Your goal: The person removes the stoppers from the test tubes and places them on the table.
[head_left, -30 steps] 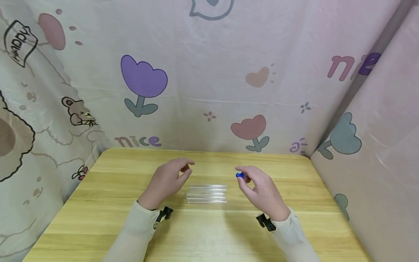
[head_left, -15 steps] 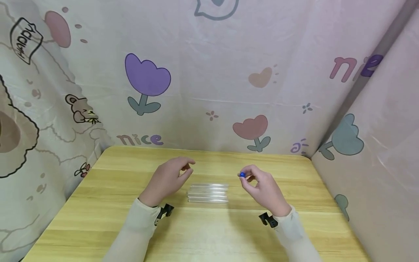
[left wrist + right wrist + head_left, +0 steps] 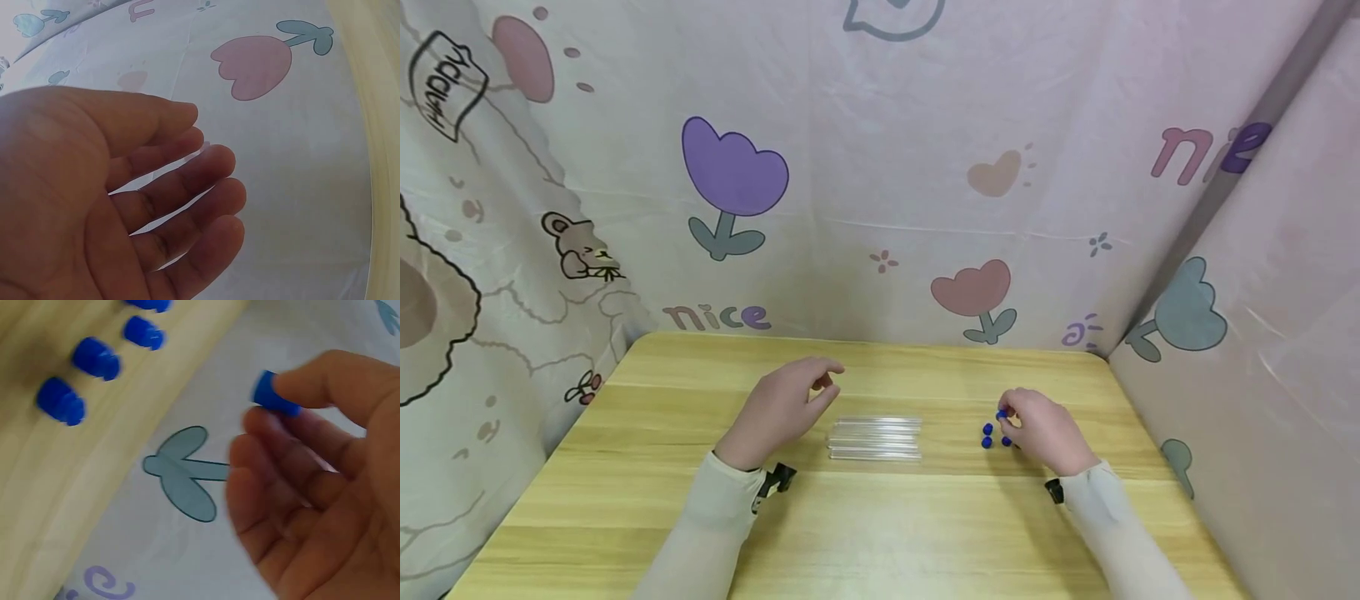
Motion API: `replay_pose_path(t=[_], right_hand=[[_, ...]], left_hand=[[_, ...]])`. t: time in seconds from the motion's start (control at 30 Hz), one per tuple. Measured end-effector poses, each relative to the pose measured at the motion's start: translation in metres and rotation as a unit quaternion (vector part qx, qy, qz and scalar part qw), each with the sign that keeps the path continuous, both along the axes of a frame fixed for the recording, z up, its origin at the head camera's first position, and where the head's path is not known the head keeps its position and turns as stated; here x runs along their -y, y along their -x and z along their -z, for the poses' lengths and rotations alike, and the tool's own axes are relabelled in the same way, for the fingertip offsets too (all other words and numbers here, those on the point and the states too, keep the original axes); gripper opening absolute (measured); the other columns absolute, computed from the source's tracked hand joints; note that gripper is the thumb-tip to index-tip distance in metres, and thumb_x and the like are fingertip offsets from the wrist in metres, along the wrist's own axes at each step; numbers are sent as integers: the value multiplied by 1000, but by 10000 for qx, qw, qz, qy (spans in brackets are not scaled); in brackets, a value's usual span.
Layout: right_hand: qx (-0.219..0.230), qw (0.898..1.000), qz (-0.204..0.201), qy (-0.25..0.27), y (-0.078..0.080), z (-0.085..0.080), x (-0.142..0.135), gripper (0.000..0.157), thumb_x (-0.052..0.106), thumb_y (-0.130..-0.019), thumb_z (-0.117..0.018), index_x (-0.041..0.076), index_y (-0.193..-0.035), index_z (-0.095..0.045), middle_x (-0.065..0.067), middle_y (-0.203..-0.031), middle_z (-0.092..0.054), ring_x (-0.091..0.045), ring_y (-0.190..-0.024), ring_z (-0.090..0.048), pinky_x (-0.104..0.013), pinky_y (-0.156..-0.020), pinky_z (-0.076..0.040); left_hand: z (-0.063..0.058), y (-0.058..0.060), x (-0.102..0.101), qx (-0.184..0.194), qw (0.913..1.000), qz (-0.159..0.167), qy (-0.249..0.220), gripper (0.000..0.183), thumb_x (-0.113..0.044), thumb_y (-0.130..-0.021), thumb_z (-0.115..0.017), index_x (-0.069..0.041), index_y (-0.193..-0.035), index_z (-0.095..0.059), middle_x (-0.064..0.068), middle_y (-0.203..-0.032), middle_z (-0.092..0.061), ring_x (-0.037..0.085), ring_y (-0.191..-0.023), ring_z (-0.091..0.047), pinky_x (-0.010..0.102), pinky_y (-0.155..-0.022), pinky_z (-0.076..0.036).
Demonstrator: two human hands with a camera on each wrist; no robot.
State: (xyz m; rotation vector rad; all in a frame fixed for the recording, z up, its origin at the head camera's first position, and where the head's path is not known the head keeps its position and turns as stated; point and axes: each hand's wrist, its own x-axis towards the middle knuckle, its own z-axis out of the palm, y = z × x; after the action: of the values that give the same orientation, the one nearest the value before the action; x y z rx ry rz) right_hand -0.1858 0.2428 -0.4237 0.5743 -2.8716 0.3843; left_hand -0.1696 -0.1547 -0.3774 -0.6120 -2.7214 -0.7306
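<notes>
My right hand (image 3: 1047, 429) pinches a blue tube stopper (image 3: 272, 395) between thumb and fingers, above the right part of the table. Several more blue stoppers (image 3: 987, 442) lie on the wood just left of and below that hand; in the right wrist view they show a wide head and a narrower plug. Clear glass-like tubes (image 3: 874, 440) lie side by side across the table's middle. To their left, my left hand (image 3: 778, 412) hovers with relaxed, slightly bent fingers. The left wrist view shows nothing in its palm (image 3: 69, 187).
The wooden table (image 3: 880, 533) has its back edge against a printed cloth curtain (image 3: 865, 167). More cloth hangs at the left and right sides. A black wrist camera (image 3: 775, 487) sits at the left cuff, another (image 3: 1055, 490) at the right.
My right hand has moved to the right with a blue stopper between its fingers. Stoppers on the table that the hand covered now show. The left hand stays almost where it was.
</notes>
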Motion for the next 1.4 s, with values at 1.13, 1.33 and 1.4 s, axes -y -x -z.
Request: replay_pose_path(t=[1.13,1.33,1.4], right_hand=[[253,9972,430,-556,10,43,1,9,13,-82,-85,11,-86,-77,-7,-89,-69,-31,-84,-62,-53,-79,-53],[403,9971,486,-419,12,45,1,9,13,-83,-85,10,-89,-78,-9,-93,-71,-36,-92,-64,-56,-88,-52],[490,9968,508,-367,12,43,2,11,13,-84,-84,9,-92,-78,-10,-95,-71,-38,-95,-63,-56,-89,-52]], left_hand=[[3,-5,-2,310,9994,94,111,27,-20,-98,-72,-12,-124,-71,-1,-105,-73,21,-92,-69,37,-79,-58],[4,-5,-2,351,9993,57,143,25,-20,-98,-72,-14,-123,-72,-2,-103,-72,20,-91,-68,35,-77,-57],[4,-5,-2,364,9992,50,153,25,-20,-98,-72,-14,-122,-72,-2,-103,-72,20,-90,-68,35,-77,-57]])
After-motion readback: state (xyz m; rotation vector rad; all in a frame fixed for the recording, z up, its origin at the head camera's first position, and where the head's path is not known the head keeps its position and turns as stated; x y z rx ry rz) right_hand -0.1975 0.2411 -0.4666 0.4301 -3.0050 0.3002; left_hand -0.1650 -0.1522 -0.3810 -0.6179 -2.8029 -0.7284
